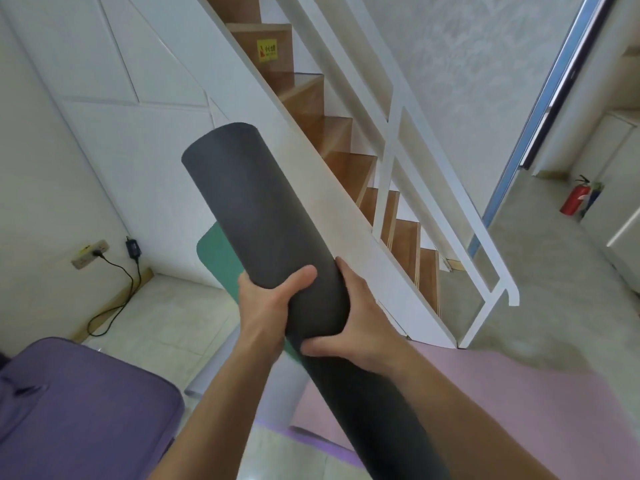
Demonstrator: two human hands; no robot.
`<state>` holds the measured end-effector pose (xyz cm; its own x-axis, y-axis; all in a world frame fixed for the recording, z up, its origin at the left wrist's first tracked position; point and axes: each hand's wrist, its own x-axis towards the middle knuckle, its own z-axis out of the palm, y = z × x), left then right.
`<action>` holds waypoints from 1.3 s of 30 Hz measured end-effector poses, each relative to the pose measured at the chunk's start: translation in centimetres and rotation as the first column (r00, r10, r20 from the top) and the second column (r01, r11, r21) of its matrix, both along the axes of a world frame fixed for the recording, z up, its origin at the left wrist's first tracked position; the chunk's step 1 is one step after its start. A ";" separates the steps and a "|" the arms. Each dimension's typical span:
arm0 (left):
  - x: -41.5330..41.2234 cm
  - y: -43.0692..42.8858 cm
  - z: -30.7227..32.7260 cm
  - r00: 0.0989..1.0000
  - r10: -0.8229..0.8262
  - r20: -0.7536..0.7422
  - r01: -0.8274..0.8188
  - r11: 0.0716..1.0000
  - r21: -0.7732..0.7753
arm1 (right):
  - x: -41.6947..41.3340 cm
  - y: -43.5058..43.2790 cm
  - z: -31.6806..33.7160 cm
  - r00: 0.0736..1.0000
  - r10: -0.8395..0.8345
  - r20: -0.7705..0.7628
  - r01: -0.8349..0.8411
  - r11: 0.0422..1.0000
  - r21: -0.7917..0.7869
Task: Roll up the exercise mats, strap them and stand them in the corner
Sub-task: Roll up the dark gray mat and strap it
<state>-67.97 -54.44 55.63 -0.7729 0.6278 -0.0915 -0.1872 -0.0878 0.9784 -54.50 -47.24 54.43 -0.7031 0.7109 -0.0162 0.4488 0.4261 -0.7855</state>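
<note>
A rolled dark grey mat point(263, 216) slants through the middle of the frame, its far end raised toward the staircase point(346, 133). The left hand point(266, 303) grips it from the left, thumb over the top. The right hand point(356, 320) clasps it from the right. A green mat point(216, 251) shows behind the roll, and a pink mat point(502, 393) lies on the floor at lower right.

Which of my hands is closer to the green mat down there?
Left. The left hand grips the rolled dark mat on the side toward the green mat; the right hand grips its far side.
</note>
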 end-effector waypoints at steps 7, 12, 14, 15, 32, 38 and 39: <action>-1.2 -0.2 0.2 0.950 -0.309 0.049 0.277 0.903 0.329 | 1.4 3.1 0.7 0.968 0.182 -0.175 -0.241 0.873 -0.425; -0.1 1.0 0.9 0.997 0.019 -0.081 -0.007 0.989 0.150 | 0.2 1.9 1.3 0.983 -0.049 -0.175 0.001 0.965 -0.261; 1.9 0.5 1.1 0.980 0.036 -0.197 -0.041 0.999 -0.023 | -1.1 0.4 1.4 0.979 -0.180 -0.095 0.180 0.984 -0.012; 2.9 0.3 1.1 0.975 0.002 -0.221 -0.023 0.996 -0.089 | -1.9 -0.6 1.2 0.972 -0.227 -0.056 0.232 0.962 0.141; -2.1 -1.4 -1.0 0.946 -0.277 0.168 0.199 0.907 0.372 | -1.5 2.7 1.3 0.943 0.155 -0.294 -0.301 0.773 -0.558; -1.6 -1.0 0.2 0.997 0.019 -0.081 -0.009 0.993 0.116 | -1.8 2.0 2.8 0.979 0.030 -0.200 -0.102 0.929 -0.357; -1.1 -1.1 0.6 0.993 0.038 -0.114 -0.034 0.999 0.043 | -2.4 1.3 3.0 0.989 -0.009 -0.150 -0.027 0.971 -0.238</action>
<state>-69.07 -55.51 56.27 -0.7989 0.6009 0.0242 -0.0698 -0.1327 0.9887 -56.87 -45.91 57.41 -0.7167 0.6928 -0.0795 0.3161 0.2211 -0.9226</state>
